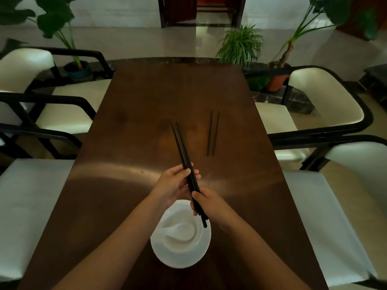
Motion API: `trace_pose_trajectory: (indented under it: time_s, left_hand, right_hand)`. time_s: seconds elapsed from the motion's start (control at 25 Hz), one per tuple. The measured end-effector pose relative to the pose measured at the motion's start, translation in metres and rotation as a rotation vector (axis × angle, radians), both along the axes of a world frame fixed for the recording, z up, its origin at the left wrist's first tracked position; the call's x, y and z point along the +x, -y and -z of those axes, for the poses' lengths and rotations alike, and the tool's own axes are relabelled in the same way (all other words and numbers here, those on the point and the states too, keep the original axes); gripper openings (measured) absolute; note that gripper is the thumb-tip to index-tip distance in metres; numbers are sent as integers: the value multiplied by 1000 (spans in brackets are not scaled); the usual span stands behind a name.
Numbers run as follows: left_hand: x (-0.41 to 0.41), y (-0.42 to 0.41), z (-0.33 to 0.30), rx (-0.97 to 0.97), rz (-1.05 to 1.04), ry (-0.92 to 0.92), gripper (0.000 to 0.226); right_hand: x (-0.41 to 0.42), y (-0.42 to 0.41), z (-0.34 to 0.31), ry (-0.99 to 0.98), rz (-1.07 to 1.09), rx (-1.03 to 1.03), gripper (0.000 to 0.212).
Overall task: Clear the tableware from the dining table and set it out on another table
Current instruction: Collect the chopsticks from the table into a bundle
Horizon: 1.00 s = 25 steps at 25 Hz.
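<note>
Black chopsticks (182,152), a thin stiff bundle, light and slick, sit clamped in both grips: the left hand (172,186) curls round mid-shaft, the right hand (206,203) nearer the butts, above a breakable white plate (182,256). Right of them, another pair (212,133) lies on the counter (134,126).

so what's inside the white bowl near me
A white spoon lies inside the white bowl. The right hand and the bundle of black chopsticks it holds cover the bowl's far rim, so that part is hidden.
</note>
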State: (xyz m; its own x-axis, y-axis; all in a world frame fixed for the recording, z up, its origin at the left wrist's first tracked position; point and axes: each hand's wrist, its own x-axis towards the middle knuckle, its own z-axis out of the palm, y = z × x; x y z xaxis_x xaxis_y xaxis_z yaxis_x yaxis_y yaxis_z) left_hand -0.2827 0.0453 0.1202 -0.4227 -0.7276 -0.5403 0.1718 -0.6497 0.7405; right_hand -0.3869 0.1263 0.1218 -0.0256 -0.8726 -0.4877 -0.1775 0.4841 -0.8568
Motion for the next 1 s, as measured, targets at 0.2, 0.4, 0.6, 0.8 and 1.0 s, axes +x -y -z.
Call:
trace_pose_trajectory:
  time_s: [0.2,0.4,0.6,0.8,1.0]
  left_hand:
    - [-24,52,8,56,-122,-20,15]
    - [-39,84,28,179,-248,-103,15]
    - [-26,98,53,233,-287,-67,17]
    - [-29,105,69,290,-348,-49,17]
    - [-38,102,78,328,-349,-51,18]
  right_hand:
    - [-50,68,16,90,21,133,31]
    - [-123,162,63,-510,272,123,45]
    - [-134,227,105,-772,181,242,54]
    - [-128,233,124,-905,42,217,10]
    - [-125,205,106,-534,13,242,23]
